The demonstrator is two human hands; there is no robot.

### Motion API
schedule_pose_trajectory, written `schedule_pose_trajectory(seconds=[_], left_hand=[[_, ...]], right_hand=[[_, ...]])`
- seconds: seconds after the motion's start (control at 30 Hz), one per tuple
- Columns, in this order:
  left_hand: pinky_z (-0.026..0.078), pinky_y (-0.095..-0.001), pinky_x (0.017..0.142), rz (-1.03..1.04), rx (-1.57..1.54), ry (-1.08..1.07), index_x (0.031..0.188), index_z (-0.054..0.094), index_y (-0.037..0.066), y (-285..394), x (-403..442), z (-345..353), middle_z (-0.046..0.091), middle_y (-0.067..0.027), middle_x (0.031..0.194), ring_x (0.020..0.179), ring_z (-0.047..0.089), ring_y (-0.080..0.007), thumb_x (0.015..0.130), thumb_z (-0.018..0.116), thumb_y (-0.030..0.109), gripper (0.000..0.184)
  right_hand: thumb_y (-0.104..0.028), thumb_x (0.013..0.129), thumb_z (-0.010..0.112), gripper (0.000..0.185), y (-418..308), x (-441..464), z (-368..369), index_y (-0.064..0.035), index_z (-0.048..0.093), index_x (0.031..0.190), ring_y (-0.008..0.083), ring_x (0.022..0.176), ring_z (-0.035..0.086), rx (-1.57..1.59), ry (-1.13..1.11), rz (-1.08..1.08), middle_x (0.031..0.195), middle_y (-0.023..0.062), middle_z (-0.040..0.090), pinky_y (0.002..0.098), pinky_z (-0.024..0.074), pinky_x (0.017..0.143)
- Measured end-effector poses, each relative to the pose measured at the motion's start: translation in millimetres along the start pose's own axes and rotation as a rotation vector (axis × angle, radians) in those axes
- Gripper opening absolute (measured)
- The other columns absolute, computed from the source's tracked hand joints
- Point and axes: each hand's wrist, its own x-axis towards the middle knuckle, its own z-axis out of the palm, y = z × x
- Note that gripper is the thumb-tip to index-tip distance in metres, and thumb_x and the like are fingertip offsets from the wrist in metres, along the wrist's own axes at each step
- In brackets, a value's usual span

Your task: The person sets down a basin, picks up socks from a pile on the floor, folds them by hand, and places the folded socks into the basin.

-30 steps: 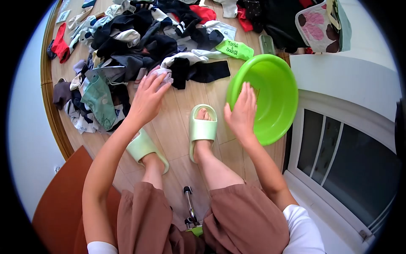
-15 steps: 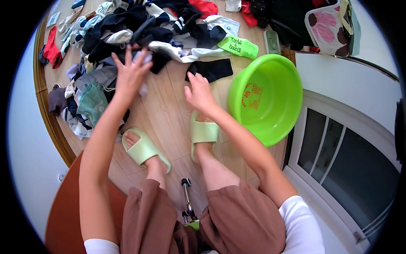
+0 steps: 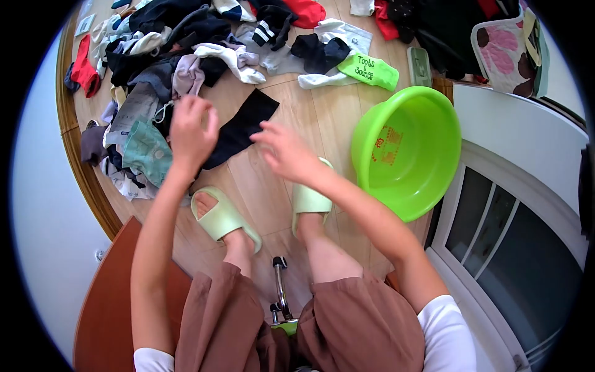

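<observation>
Wood-look flooring [image 3: 273, 204] spreads beneath you, and a heap of socks and clothes [image 3: 164, 53] covers its far left part. Half a second ago the black sock [image 3: 243, 131] lay crosswise farther out, at your right hand; now it lies aslant, nearer your feet, between your hands. Your left hand [image 3: 194, 133] has left the heap's middle and is at its near edge, just short of a lilac sock [image 3: 188, 77]; blurred, its fingers curve loosely with the thumb apart. Your right hand [image 3: 285, 150] is also blurred, its fingers parted at the black sock's edge; you cannot tell from here whether they touch it. Neither hand shows anything in its grasp.

To your right, the green basin [image 3: 427, 167] tilts towards you beside the white-framed window [image 3: 477, 204]. Beyond it lie a lettered bright green sock [image 3: 370, 71] and a small green case [image 3: 419, 67]. Your slippers [image 3: 222, 217] stand between you and the heap, with a chrome chair leg [image 3: 282, 291] behind them. Your right forearm crosses in front of the right slipper and partly hides it.
</observation>
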Motion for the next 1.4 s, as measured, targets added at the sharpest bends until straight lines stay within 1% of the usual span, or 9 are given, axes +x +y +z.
schedule_pose_trajectory(seconds=[0.23,0.53,0.67,0.83,0.97,1.13,1.23,1.33,1.4], left_hand=[[0.046,-0.0437,0.09,-0.17,0.071,-0.295,0.116,0.059,0.004,9,-74,20,0.055,-0.0179,0.118,0.11,0.054,-0.0369,0.076,0.071,0.009,0.042],[0.035,-0.05,0.108,0.135,-0.026,-0.339,0.107,0.062,0.005,10,-84,19,0.051,-0.0179,0.132,0.127,0.046,-0.0366,0.074,0.067,0.002,0.034],[0.023,-0.0569,0.117,0.17,0.27,-0.161,0.107,0.063,0.005,4,-65,-1,0.048,-0.0172,0.139,0.136,0.039,-0.035,0.076,0.066,0.005,0.031],[0.004,-0.0723,0.113,0.005,0.527,-0.158,0.124,0.062,0.014,-17,-70,-23,0.03,-0.0052,0.159,0.148,0.022,-0.0324,0.079,0.063,0.01,0.044],[0.001,-0.0736,0.112,-0.09,0.671,-0.235,0.127,0.061,0.02,-29,-91,-36,0.027,-0.0056,0.161,0.151,0.016,-0.0354,0.078,0.064,0.01,0.05],[0.005,-0.0713,0.114,-0.13,0.814,-0.239,0.125,0.061,0.021,-82,-97,-55,0.027,-0.005,0.161,0.151,0.019,-0.0312,0.082,0.061,0.015,0.043],[0.007,-0.0677,0.116,-0.156,0.821,-0.217,0.116,0.061,0.019,-118,-96,-70,0.032,-0.0035,0.159,0.15,0.022,-0.0263,0.081,0.062,0.015,0.035],[0.007,-0.0652,0.118,-0.193,0.808,-0.235,0.115,0.062,0.017,-136,-87,-94,0.033,-0.0046,0.158,0.15,0.022,-0.0268,0.079,0.063,0.009,0.036],[0.015,-0.064,0.116,-0.22,0.76,-0.227,0.108,0.064,0.01,-127,-74,-104,0.047,-0.0102,0.145,0.141,0.036,-0.0288,0.074,0.065,0.007,0.034]], right_hand=[[-0.005,0.079,0.064,0.045,22,13,-3,-0.0121,0.063,0.123,0.0385,0.118,0.054,-0.357,-0.034,-0.126,0.14,0.0166,0.051,0.0443,0.045,0.1],[-0.01,0.08,0.066,0.027,16,10,2,-0.0098,0.062,0.106,0.0319,0.095,0.059,-0.644,-0.237,0.116,0.104,0.0089,0.058,0.0425,0.0512,0.082],[-0.007,0.081,0.065,0.03,5,18,-4,-0.0083,0.063,0.111,0.034,0.109,0.056,-0.482,-0.104,0.0,0.116,0.0118,0.058,0.0418,0.0497,0.092],[-0.005,0.079,0.064,0.042,-20,52,-5,-0.0103,0.062,0.12,0.036,0.135,0.041,-0.601,0.0,-0.296,0.143,0.0164,0.046,0.0461,0.0387,0.108],[-0.009,0.079,0.063,0.047,-17,88,-6,-0.0145,0.062,0.125,0.0365,0.143,0.033,-0.804,-0.129,-0.459,0.153,0.0182,0.037,0.0532,0.0278,0.115],[-0.012,0.081,0.061,0.053,3,121,-18,-0.0191,0.057,0.133,0.0379,0.148,0.026,-1.009,-0.122,-0.268,0.158,0.0175,0.03,0.0569,0.0212,0.117],[-0.022,0.068,0.084,0.084,26,134,-25,-0.0217,0.047,0.143,0.0349,0.149,0.023,-1.049,-0.1,-0.172,0.162,0.0134,0.022,0.0551,0.0272,0.116],[-0.017,0.063,0.087,0.092,26,139,-32,-0.0239,0.045,0.145,0.0361,0.148,0.025,-0.868,-0.179,-0.076,0.163,0.0136,0.019,0.0547,0.0304,0.115],[-0.014,0.06,0.089,0.096,25,142,-31,-0.0242,0.045,0.145,0.037,0.147,0.026,-0.841,-0.173,-0.064,0.163,0.014,0.019,0.0549,0.0326,0.114]])
